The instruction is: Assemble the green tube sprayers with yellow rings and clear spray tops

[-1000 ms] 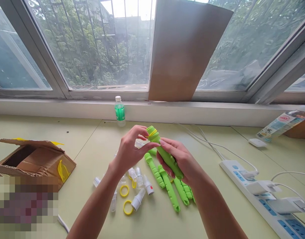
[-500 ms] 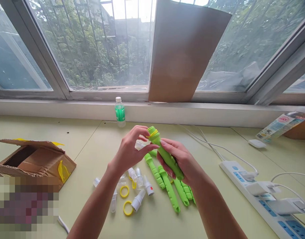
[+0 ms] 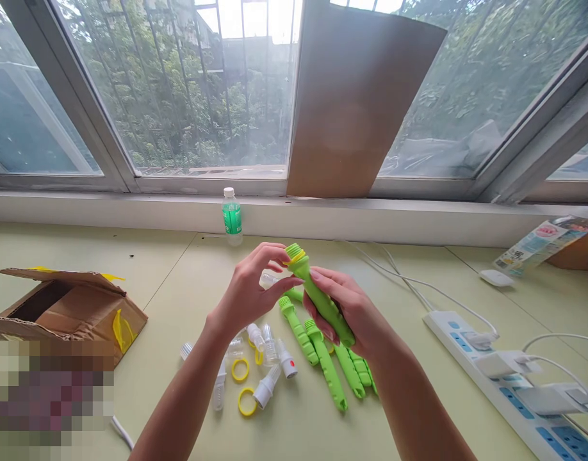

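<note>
My right hand (image 3: 351,314) is wrapped round a green plastic handle (image 3: 318,298) held tilted above the table, its threaded end up. A yellow ring (image 3: 294,258) sits on that end, and the thumb and fingers of my left hand (image 3: 248,291) pinch at it. Below my hands lie several more green handles (image 3: 323,358), loose yellow rings (image 3: 240,369) and small clear-and-white caps (image 3: 268,384).
An open cardboard box (image 3: 68,307) lies at the left. A small green-labelled bottle (image 3: 232,216) stands by the window sill. A white power strip (image 3: 505,378) with plugs and cables runs along the right. A cardboard sheet (image 3: 361,96) leans against the window.
Almost nothing has moved. My left fingers have shifted slightly on the yellow ring at the handle's top, and the view has drifted a little.
</note>
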`<state>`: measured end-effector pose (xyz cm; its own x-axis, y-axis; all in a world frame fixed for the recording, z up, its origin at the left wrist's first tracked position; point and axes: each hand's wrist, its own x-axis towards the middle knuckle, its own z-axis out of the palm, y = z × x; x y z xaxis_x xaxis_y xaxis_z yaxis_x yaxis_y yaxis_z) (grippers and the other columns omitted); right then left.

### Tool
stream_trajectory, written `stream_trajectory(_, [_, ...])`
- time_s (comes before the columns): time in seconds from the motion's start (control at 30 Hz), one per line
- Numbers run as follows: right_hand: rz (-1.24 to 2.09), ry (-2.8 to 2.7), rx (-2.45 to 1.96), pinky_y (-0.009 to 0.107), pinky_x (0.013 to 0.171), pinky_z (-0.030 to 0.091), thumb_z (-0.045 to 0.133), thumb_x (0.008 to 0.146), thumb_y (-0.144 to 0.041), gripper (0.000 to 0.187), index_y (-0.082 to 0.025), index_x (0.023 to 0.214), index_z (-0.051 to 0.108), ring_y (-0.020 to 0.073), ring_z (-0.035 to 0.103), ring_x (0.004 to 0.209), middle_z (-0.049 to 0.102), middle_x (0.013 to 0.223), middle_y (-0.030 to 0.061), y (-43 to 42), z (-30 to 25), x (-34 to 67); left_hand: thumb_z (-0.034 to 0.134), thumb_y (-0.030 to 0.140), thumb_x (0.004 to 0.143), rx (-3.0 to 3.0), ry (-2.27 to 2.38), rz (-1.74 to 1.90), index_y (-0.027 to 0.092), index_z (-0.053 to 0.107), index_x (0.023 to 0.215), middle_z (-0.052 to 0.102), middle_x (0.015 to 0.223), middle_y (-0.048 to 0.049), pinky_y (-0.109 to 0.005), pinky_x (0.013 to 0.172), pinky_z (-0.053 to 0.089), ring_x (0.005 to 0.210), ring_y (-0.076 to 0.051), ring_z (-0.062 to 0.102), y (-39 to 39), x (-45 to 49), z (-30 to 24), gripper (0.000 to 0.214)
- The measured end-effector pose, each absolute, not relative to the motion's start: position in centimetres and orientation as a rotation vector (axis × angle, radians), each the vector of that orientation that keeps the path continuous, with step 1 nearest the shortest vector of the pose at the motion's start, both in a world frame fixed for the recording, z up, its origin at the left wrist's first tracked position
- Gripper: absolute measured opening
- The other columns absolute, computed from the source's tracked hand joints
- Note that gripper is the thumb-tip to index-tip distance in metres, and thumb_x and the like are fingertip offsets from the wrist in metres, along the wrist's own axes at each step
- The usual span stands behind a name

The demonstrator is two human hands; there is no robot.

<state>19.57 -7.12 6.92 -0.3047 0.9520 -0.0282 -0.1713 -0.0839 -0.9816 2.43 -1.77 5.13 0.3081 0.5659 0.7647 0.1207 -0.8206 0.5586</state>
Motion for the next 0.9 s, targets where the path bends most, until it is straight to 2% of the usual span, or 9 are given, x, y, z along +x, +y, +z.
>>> stream_trajectory(0.9, [1.509,-1.251,-0.976,0.018,0.028,0.023,0.046,0.094,-0.043,0.029,-0.019,0.078,0.049,0.0062,0.038,0.033,0.052,0.058,-0.0038,-6.75,6.30,19.38,0.070,0.028,0.080,2.179,0.761,1.491,0.021,0.051,0.100,0.062,0.103,-0.0041,-0.031,0.073,0.060,0.081,-0.013,0.064,-1.87,3.09,4.89,0.029])
